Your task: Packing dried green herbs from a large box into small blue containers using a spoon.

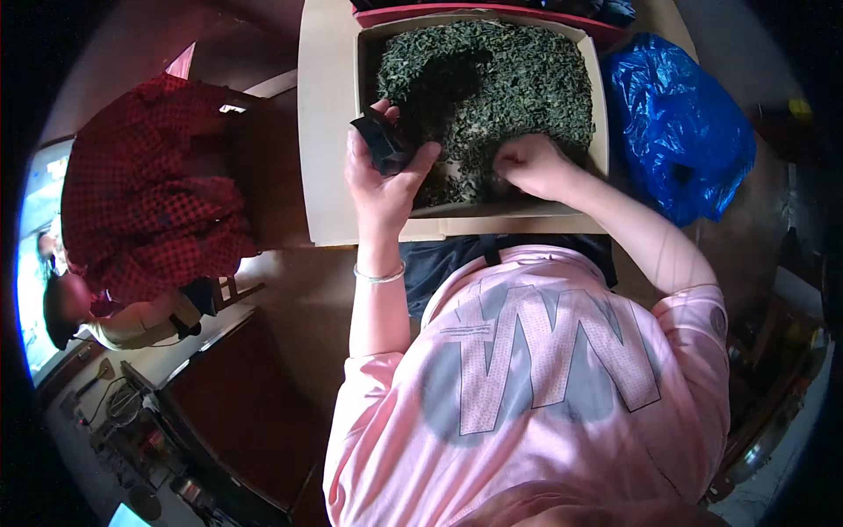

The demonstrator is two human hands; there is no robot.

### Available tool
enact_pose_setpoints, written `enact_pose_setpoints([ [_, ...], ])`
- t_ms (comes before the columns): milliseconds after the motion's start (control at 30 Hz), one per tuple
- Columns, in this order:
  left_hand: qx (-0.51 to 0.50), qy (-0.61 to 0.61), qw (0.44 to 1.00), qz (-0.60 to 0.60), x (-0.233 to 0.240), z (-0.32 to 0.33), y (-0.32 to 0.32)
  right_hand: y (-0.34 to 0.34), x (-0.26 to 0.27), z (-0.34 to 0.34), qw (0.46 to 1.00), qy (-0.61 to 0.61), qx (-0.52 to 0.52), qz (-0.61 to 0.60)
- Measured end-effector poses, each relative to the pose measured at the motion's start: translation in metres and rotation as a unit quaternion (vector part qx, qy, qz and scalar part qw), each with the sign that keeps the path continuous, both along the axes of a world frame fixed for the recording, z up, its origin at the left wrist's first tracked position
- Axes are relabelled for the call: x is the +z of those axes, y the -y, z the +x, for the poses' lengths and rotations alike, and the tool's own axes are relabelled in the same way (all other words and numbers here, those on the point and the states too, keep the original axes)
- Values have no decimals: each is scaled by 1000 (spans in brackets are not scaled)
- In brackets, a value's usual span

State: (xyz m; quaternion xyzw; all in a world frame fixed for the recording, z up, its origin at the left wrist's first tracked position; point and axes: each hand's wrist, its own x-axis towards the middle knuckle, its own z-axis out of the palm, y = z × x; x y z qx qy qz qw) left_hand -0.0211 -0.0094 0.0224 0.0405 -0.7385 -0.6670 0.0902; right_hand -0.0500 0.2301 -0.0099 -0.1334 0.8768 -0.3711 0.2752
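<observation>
A shallow cardboard box (598, 112) stands before me, holding a thick layer of dried green leaves (527, 72) that look like tea. The layer is hollowed towards the left and thins out near my side, where pale patches show. Over the box's left part, my left hand (388, 168) grips a small dark pouch (380, 141) with a glossy surface. Whether anything is inside the pouch is not visible. My right hand (535, 166) is low in the box's near right part, fingers curled at the leaves. Its fingertips are partly hidden, and I cannot tell if they pinch any leaves.
The box rests on a pale tabletop (329, 132). A blue plastic bag (678, 125) sits right of it. Behind the box is a red container (421, 12) with dark packets. To the left are red checked cloth (151, 178) and another person (141, 323).
</observation>
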Motion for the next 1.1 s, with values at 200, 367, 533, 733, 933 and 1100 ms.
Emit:
enact_pose_setpoints([
  [200, -18, -37, 999, 6, 4, 3, -2, 48, -29, -18, 987, 121, -41, -97],
  [367, -17, -33, 998, -45, -5, 4, 2, 49, -15, -33, 932, 200, -143, -266],
  [533, -31, -23, 999, -19, -6, -1, -16, 8, 29, -44, 925, 132, -233, -269],
  [733, -25, -45, 962, -267, -10, -11, -32, -35, 77, -40, 904, 42, -250, -345],
  [933, -50, -30, 948, -313, -12, -14, -48, -20, 96, -17, 947, -108, -184, -242],
  [1100, -52, -57, 965, -252, -14, -13, -57, -6, 93, 5, 874, -483, 24, -43],
])
